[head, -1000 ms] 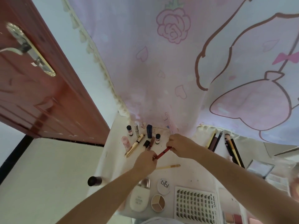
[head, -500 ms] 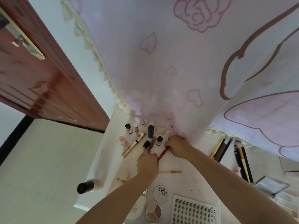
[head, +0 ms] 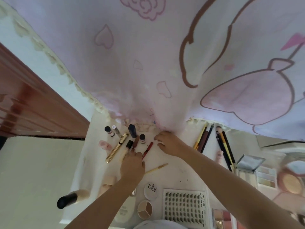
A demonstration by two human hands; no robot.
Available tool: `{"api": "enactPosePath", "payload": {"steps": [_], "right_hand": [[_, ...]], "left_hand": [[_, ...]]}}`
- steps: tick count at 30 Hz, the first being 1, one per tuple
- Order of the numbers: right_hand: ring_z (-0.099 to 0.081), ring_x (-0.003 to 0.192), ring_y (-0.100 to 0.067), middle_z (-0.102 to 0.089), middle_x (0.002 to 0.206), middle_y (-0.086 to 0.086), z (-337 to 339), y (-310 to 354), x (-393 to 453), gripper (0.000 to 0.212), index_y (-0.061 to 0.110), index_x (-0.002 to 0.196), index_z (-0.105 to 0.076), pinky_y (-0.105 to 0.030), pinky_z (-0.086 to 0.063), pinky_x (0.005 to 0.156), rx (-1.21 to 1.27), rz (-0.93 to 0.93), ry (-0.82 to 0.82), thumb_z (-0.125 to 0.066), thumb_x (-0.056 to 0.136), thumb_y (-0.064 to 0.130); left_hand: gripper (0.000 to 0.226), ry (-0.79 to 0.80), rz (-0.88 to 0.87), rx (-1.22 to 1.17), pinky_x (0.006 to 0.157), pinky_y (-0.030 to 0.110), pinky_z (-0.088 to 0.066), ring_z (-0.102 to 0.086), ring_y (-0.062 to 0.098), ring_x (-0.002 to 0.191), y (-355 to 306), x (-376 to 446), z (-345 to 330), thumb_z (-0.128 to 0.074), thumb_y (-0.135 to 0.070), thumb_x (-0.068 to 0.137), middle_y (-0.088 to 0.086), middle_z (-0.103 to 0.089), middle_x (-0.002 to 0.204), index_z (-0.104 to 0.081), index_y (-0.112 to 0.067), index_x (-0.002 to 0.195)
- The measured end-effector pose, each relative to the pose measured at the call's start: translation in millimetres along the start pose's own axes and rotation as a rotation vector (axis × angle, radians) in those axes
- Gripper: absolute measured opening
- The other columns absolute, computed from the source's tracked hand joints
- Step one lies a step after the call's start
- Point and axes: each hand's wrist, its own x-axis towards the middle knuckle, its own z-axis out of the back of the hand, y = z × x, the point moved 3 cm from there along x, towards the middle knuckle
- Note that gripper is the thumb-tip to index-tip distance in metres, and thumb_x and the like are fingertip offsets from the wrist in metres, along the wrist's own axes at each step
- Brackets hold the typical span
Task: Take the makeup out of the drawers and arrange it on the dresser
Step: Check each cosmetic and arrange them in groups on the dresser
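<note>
White dresser (head: 173,164): red lip pencil (head: 147,150) lies diagonally, tip far-right; both hands' fingers relaxed, holding nothing.

White dresser top (head: 173,172) carries a red lip pencil (head: 147,150), gold tube (head: 117,147), lash tray (head: 184,208), round compacts (head: 145,209), pencils (head: 203,139).

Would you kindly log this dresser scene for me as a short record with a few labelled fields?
surface: white dresser top below a pink printed curtain
left hand: left hand, fingertips at the lower end of the red lip pencil
right hand: right hand by the curtain hem, holding nothing visible
lying nearby: gold tube, yellow pencil
front edge: lash tray, three-shade round pan
right side: pencils in a row, open palette
</note>
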Motion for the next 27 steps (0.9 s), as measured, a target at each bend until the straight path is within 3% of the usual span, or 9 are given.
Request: {"api": "enactPosePath", "payload": {"steps": [3, 8, 12, 15, 23, 27], "right_hand": [[-0.052, 0.109, -0.023, -0.059, 0.116, -0.011, 8.9, -25.2, -36.0, 0.029, 0.006, 0.117, -0.057, -0.02, -0.032, 0.09, 0.067, -0.092, -0.135, -0.044, 0.092, 0.014], [-0.057, 0.102, -0.023, -0.064, 0.108, -0.01, 9.2, -63.5, -84.9, 0.025, 0.004, 0.109, -0.062, -0.019, -0.036, 0.085, 0.104, -0.252, -0.211, -0.046, 0.091, 0.011], [-0.057, 0.102, -0.022, -0.064, 0.107, -0.01, 2.2, -69.3, -96.6, 0.025, 0.004, 0.109, -0.062, -0.014, -0.032, 0.079, 0.129, -0.322, -0.231, -0.046, 0.091, 0.011], [-0.055, 0.104, -0.022, -0.062, 0.109, -0.01, 2.0, -72.3, -97.9, 0.026, 0.004, 0.109, -0.062, -0.019, -0.036, 0.084, 0.101, -0.374, -0.267, -0.043, 0.092, 0.011], [-0.057, 0.092, -0.024, -0.059, 0.103, -0.01, 6.9, -91.2, -94.3, 0.023, 0.004, 0.1, -0.062, -0.031, -0.048, 0.078, 0.067, -0.622, -0.297, -0.042, 0.09, 0.011], [-0.049, 0.109, -0.024, -0.053, 0.115, -0.008, 9.1, -96.9, -81.9, 0.034, 0.013, 0.119, -0.055, -0.029, -0.045, 0.087, -0.042, -0.548, -0.241, -0.044, 0.088, 0.005]], "left_hand": [[0.03, 0.025, -0.131, 0.101, 0.095, 0.027, -0.036, -0.048, 0.018, 0.11, -9.3, -4.2, -2.3, -0.038, -0.031, 0.093, 0.001, -0.055, 0.116, -0.051, -0.016, 0.116], [0.025, 0.229, -0.2, 0.222, 0.083, 0.031, -0.044, -0.048, 0.02, 0.11, -26.7, -12.1, -16.5, -0.041, -0.025, 0.094, 0.006, -0.049, 0.119, -0.048, -0.011, 0.113], [0.023, 0.204, -0.171, 0.296, 0.081, 0.029, -0.045, -0.052, 0.021, 0.108, -30.0, -11.7, -14.7, -0.04, -0.009, 0.092, 0.007, -0.051, 0.119, -0.048, -0.009, 0.114], [0.023, 0.17, -0.136, 0.304, 0.075, 0.027, -0.043, -0.055, 0.021, 0.104, -31.3, -7.9, -13.1, -0.035, -0.011, 0.095, 0.007, -0.054, 0.118, -0.046, -0.009, 0.115], [0.026, 0.125, -0.126, 0.313, 0.076, 0.028, -0.047, -0.06, 0.022, 0.104, -44.4, 9.1, -2.4, -0.034, -0.011, 0.096, 0.008, -0.06, 0.116, -0.043, -0.008, 0.12], [0.026, 0.105, -0.129, 0.274, 0.072, 0.028, -0.045, -0.059, 0.021, 0.101, -45.4, 9.6, -0.8, -0.033, -0.018, 0.096, 0.007, -0.06, 0.113, -0.044, -0.01, 0.118]]}}
